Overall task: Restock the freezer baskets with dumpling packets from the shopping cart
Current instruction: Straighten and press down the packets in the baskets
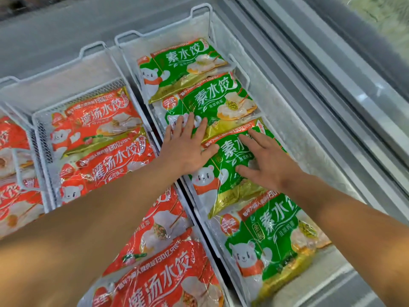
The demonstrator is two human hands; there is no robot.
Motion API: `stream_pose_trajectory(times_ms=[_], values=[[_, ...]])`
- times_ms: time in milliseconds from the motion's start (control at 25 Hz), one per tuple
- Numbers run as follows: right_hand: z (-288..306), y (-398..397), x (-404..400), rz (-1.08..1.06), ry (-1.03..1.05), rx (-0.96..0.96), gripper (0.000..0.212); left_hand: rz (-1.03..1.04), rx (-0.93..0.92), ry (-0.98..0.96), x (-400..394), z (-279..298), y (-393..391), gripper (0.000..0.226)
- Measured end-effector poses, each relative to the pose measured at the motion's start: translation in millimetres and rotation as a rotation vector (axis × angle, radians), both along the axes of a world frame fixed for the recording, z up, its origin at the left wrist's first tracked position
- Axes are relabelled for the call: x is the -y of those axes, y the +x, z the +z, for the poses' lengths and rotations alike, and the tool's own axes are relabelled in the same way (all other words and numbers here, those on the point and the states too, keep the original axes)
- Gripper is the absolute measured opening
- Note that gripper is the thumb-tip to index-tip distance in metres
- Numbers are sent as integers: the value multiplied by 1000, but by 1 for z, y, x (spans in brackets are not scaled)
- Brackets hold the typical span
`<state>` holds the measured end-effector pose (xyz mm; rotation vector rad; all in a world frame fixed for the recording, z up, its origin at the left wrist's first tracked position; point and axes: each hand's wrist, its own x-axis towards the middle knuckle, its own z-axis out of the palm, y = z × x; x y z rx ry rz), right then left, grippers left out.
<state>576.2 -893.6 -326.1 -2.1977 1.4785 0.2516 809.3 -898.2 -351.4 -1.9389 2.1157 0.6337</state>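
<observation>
Several green dumpling packets lie overlapping in a row in the right-hand white wire basket of the freezer. My left hand lies flat with straight fingers across the second green packet and the edge of the third green packet. My right hand presses flat on the third packet's upper right part. A fourth green packet lies nearest me, and the farthest green packet sits at the basket's far end.
Red dumpling packets fill the neighbouring baskets: two in the wire basket at left, more at the far left edge and near me. The freezer's frosted inner wall and sliding glass lid rails run along the right.
</observation>
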Motion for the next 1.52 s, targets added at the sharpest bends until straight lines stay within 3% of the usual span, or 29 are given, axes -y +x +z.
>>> stream_pose_trajectory(times_ms=[160,280,360,600,880,1040,1160,1280,1400,1520], values=[[1,0,0,-14,-19,35,86,26,-39,-27,0,13,-5,82],[1,-9,-12,-56,-27,100,91,-120,-134,-157,-34,19,-16,88],[-1,-20,-22,-24,-4,36,97,-225,-94,-110,-59,17,-26,98],[-5,-31,-19,3,23,-48,100,-227,26,-61,-55,13,-38,116],[-7,-30,-20,3,-19,19,103,-197,40,-44,-60,17,-37,117],[10,-46,-61,-28,-117,198,106,-268,-122,-197,-100,29,-44,101],[16,-82,-112,-4,-22,44,116,-443,-164,-165,-158,21,-55,97],[9,-92,-118,-32,156,-128,135,-427,-87,-82,-170,10,-62,104],[4,-88,-112,-15,186,-164,147,-427,-53,-44,-166,11,-66,106],[11,-85,-116,-53,189,-179,147,-418,-78,-14,-167,15,-65,106]])
